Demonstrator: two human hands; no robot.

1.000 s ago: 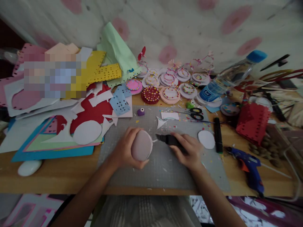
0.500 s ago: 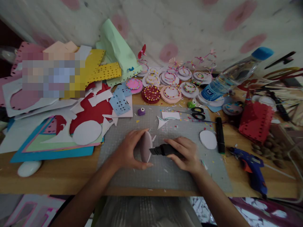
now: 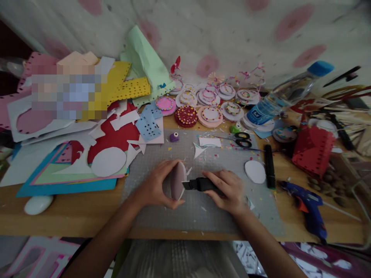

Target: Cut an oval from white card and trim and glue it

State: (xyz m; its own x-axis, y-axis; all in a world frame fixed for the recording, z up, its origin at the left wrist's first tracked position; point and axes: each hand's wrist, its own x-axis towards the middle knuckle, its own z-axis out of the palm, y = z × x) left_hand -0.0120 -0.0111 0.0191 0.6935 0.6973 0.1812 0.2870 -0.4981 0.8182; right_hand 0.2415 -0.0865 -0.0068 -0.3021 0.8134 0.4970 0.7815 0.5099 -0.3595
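Observation:
Between the thumb and fingers of my left hand point(image 3: 159, 184) a white foam disc point(image 3: 178, 181) stands on edge, gripped at its top and bottom. My right hand point(image 3: 227, 189) is closed around a black utility knife point(image 3: 201, 184), whose blade points left and meets the disc's right edge. A thin sliver sticks out from that edge just above the blade. Both hands are over a grey cutting mat point(image 3: 199, 220). Farther up the mat lie a white rectangular scrap point(image 3: 210, 142), black-handled scissors point(image 3: 242, 139) and a purple punch point(image 3: 174, 137).
On the right are another white disc point(image 3: 255, 172), a black marker point(image 3: 269, 166) and a blue glue gun point(image 3: 307, 204). A water bottle point(image 3: 286, 96) leans behind them. Several decorated discs point(image 3: 210, 115) stand at the back. Foam sheets and offcuts point(image 3: 107, 135) pile up left.
The view has shifted slightly. Both hands keep nearly the same position, with the knife blade still at the foam disc's edge.

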